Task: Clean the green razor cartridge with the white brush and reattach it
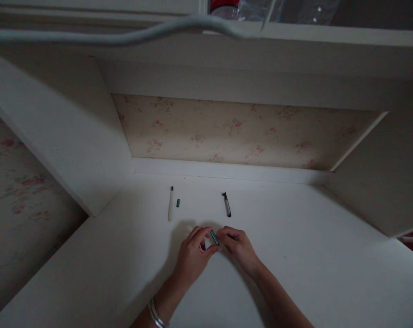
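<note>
While pinching a small green cylindrical cap-like piece (214, 237) between both fingertips, I am holding left hand (193, 255) and right hand (239, 246) together over the white desk (312, 255) | steadying it from both ends | white pen (171, 203), black marker (226, 204) lying beyond

Dim, underexposed frame, grainy. Soft shadow from my hands (215, 253) falls on the tabletop (312, 255). Wide-angle bending at edges, cable (124, 36) up top blurred.
</note>
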`<state>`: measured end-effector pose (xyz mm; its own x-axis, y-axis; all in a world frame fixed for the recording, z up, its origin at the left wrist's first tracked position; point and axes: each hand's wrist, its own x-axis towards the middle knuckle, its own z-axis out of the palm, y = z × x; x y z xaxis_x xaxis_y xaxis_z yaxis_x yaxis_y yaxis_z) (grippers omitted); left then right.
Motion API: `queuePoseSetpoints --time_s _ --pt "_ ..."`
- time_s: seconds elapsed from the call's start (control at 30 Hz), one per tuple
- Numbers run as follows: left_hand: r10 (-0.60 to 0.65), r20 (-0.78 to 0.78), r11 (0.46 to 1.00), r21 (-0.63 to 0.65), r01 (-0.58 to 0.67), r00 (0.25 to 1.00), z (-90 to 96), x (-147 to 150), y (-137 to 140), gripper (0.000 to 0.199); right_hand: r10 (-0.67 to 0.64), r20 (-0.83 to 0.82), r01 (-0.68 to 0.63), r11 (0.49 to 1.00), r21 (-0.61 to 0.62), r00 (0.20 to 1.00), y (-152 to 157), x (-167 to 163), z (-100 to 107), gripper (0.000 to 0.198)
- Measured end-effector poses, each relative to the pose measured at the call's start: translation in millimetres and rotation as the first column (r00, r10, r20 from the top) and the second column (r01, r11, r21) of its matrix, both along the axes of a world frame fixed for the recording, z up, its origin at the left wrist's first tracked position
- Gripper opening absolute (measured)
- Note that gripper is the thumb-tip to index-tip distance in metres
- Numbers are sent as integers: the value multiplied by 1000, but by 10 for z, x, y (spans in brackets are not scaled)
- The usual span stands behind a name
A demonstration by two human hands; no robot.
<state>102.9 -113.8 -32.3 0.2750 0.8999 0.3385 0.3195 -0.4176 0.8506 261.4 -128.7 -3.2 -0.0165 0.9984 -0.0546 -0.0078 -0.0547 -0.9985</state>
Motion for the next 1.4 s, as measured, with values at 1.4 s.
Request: queuePoseSetpoints --time_s 1.4 --pt "141 748 777 -490 396 649 372 -198 28 24 -55 795 -286 916 280 604 182 -592 -247 16"
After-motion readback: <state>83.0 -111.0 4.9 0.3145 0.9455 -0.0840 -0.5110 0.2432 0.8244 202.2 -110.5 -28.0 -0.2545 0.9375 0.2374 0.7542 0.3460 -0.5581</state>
